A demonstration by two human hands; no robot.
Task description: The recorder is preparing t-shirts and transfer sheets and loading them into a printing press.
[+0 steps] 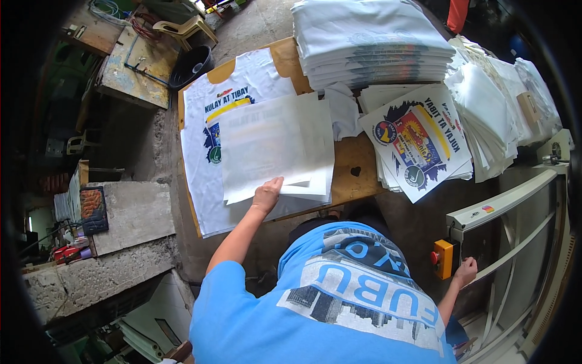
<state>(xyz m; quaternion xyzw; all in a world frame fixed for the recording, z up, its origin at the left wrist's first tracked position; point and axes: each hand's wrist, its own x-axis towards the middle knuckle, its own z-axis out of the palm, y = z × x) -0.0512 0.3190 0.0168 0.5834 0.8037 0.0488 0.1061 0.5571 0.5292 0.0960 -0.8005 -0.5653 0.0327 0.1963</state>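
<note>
My left hand (pixel 267 193) pinches the near edge of a white paper sheet (pixel 264 151), fingers closed. Faint print shows through the paper. More white sheets (pixel 321 139) lie under and beside it. They partly cover a white shirt panel (pixel 200 158) with a colourful print, spread flat on a wooden table (pixel 354 155). Off to the right, my right hand (pixel 465 272) is closed at the end of a white rail (pixel 515 247) on a machine frame. An orange box with a red button (pixel 444 259) is just left of that hand.
A tall stack of folded white cloth (pixel 373 42) stands at the table's back. Printed sheets (pixel 421 142) are piled at its right, next to more white cloth (pixel 485 109). A black tub (pixel 191 65) and a concrete ledge (pixel 136 215) are on the left.
</note>
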